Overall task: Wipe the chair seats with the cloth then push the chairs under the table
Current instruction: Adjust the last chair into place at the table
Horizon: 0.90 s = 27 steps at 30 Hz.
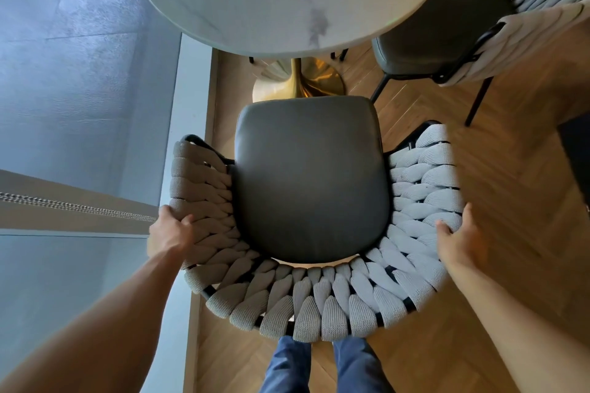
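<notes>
Setting was a home dining area. Evidence: round marble-top table point(287, 0) on a gold pedestal base point(300, 83); two matching armchairs with dark leather seats and woven grey rope backs, the near chair point(309, 179) facing the table, the second chair point(447, 25) tucked partly under it. Herringbone wood floor point(510, 143) met a grey wall point(79, 73) with pale baseboard.

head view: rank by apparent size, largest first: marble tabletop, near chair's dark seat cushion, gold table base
1. Marble tabletop, though cropped by the frame's top edge.
2. Near chair's dark seat cushion; closer to the camera, so its look is inflated.
3. Gold table base, partly hidden by tabletop and cushion.
</notes>
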Each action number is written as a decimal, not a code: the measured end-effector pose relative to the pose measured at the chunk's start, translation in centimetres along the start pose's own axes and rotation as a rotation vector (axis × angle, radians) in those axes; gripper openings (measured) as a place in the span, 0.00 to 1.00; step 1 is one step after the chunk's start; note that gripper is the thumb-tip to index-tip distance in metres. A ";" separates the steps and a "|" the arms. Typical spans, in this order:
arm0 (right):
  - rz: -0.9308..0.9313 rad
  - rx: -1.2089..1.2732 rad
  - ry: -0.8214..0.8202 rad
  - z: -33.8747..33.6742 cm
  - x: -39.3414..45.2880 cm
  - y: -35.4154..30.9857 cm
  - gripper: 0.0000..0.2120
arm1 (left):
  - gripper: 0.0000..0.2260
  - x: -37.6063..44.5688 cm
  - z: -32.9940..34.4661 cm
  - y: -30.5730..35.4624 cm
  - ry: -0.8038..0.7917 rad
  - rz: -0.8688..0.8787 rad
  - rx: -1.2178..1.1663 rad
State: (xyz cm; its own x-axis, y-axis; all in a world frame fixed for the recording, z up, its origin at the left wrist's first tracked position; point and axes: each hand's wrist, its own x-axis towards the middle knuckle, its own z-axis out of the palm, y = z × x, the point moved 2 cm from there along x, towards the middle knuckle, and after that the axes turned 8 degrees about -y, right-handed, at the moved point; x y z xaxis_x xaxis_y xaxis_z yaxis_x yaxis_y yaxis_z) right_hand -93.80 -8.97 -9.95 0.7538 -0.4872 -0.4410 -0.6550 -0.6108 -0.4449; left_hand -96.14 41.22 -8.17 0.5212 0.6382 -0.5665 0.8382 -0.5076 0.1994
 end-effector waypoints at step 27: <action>-0.141 0.140 -0.016 4.6 -6.5 0.4 0.32 | 0.19 0.7 -2.7 -7.8 0.012 -0.111 0.095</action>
State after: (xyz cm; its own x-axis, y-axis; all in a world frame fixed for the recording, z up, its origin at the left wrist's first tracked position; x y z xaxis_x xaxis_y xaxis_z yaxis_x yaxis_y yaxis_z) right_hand -99.20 -3.15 -10.85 0.8384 -0.3919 -0.3787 -0.5447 -0.5789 -0.6068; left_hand -101.92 47.20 -7.94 0.4286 0.7001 -0.5712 0.8722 -0.4855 0.0594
